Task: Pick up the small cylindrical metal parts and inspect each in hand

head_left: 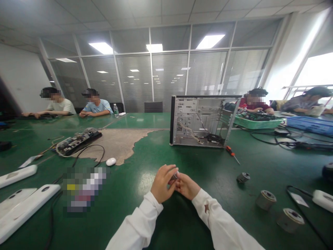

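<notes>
While an open black-and-silver metal computer case (201,121) stands farther back on the glossy green desk (117,208), the left hand (163,184) and right hand (187,185) — fingers bent inward — grip a small grey metal piece (174,176) between them, mostly hidden from me.

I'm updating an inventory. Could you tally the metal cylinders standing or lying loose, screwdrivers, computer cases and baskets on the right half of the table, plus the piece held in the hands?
Metal cylinders: 3
Screwdriver: 1
Computer case: 1
Baskets: 2
Held piece: 1
Total: 8
</notes>
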The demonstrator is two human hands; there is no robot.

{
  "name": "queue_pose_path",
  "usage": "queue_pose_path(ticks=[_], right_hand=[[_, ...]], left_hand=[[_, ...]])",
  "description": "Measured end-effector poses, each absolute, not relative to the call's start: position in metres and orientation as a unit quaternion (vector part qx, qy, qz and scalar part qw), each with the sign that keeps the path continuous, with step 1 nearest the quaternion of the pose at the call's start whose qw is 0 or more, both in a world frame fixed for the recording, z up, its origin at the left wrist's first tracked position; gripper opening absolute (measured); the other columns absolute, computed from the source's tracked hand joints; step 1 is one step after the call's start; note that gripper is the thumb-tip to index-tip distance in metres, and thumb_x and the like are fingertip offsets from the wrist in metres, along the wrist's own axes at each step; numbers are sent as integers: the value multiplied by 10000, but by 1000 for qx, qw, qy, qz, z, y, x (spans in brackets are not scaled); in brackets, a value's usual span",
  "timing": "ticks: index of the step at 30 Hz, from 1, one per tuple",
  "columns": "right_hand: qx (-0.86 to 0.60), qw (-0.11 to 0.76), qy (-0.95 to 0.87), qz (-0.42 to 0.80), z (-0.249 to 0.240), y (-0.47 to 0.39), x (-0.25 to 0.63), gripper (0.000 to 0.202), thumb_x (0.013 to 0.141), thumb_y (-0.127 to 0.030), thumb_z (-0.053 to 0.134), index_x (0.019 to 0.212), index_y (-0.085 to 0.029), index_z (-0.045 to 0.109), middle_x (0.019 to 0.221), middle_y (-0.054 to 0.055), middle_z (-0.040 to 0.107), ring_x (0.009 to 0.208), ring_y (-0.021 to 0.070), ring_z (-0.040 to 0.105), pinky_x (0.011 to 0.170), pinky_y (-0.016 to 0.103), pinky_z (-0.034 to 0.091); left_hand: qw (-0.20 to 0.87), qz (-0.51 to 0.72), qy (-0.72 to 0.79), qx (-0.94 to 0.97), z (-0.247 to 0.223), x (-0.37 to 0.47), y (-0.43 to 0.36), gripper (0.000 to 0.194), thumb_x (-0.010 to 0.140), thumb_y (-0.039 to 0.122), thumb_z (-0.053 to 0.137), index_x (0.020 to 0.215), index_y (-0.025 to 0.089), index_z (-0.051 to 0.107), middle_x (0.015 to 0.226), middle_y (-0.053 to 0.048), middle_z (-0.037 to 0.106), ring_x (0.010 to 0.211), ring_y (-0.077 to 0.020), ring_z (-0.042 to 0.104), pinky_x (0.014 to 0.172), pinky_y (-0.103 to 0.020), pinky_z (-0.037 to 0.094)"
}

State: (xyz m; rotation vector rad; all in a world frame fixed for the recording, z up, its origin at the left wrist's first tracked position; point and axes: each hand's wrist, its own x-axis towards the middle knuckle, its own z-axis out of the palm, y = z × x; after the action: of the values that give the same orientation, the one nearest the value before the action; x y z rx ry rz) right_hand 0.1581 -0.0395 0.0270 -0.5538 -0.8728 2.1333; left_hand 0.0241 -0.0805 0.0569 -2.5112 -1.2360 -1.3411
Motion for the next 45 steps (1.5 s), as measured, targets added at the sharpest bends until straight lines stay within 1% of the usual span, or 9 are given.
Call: queue_pose_path(ticks=[8, 13, 19, 22, 27, 31, 37, 41, 45], right_hand=[[-257, 339, -338, 839, 31, -41, 155, 312, 717, -459, 502, 746, -151, 542, 624, 4, 592, 568, 109, 581, 617, 260, 434], [-258, 298, -340, 854, 38, -41, 157, 421, 737, -526, 418, 767, -126, 546, 649, 37, 601, 605, 132, 595, 618, 259, 420], [-260, 308, -347, 847, 39, -39, 159, 386, 755, -484, 422, 785, -130, 573, 675, 37, 607, 618, 121, 580, 615, 251, 415], [-277, 344, -336, 832, 38, -36, 161, 316, 748, -434, 465, 774, -142, 582, 677, 26, 605, 613, 104, 569, 601, 230, 410], [-305, 386, -311, 813, 36, -31, 164, 249, 718, -390, 523, 753, -150, 584, 664, 15, 594, 593, 91, 554, 579, 214, 409], [-315, 395, -309, 806, 35, -30, 164, 214, 707, -356, 541, 747, -151, 588, 676, 19, 595, 588, 92, 550, 573, 215, 414], [-318, 405, -318, 796, 35, -32, 163, 194, 690, -344, 555, 728, -158, 595, 697, 22, 603, 589, 91, 551, 573, 221, 413], [-343, 452, -336, 752, 31, -28, 164, 169, 627, -304, 616, 728, -171, 591, 707, 19, 611, 588, 102, 553, 537, 222, 403], [-371, 501, -369, 689, 28, -25, 164, 222, 570, -293, 660, 746, -176, 592, 718, 13, 607, 586, 100, 543, 511, 212, 389]], left_hand=[[-74, -508, -424, -746, 53, 23, -75, 282, 743, 146, 467, 1018, 197, 505, 1084, -80, 523, 1028, -176, 468, 890, -345, 384], [-228, -586, -457, -629, 48, 18, -68, 256, 718, 229, 526, 970, 185, 522, 1006, -83, 555, 918, -178, 538, 767, -301, 457], [-422, -712, -424, -368, 40, 12, -53, 365, 636, 252, 632, 962, 166, 491, 826, -61, 617, 766, -170, 601, 649, -270, 479], [-509, -735, -370, -253, 39, 10, -51, 275, 645, 212, 633, 885, 146, 514, 765, -60, 631, 723, -167, 613, 603, -254, 490], [-580, -728, -336, -145, 41, 7, -51, 70, 744, 137, 521, 783, 81, 534, 714, -99, 637, 675, -149, 623, 601, -224, 513], [-644, -697, -309, -60, 43, 4, -50, 127, 804, 147, 425, 755, 65, 508, 748, -129, 633, 731, -164, 625, 606, -234, 533], [-623, -676, -350, -181, 42, 9, -53, 131, 755, 213, 516, 801, 92, 497, 800, -110, 624, 793, -188, 617, 649, -261, 525], [-484, -668, -430, -367, 38, 13, -55, 291, 686, 261, 585, 923, 164, 447, 876, -59, 585, 773, -187, 618, 648, -306, 506], [-362, -600, -472, -535, 34, 16, -57, 309, 662, 195, 579, 945, 172, 457, 956, -59, 550, 818, -156, 593, 757, -307, 460]])
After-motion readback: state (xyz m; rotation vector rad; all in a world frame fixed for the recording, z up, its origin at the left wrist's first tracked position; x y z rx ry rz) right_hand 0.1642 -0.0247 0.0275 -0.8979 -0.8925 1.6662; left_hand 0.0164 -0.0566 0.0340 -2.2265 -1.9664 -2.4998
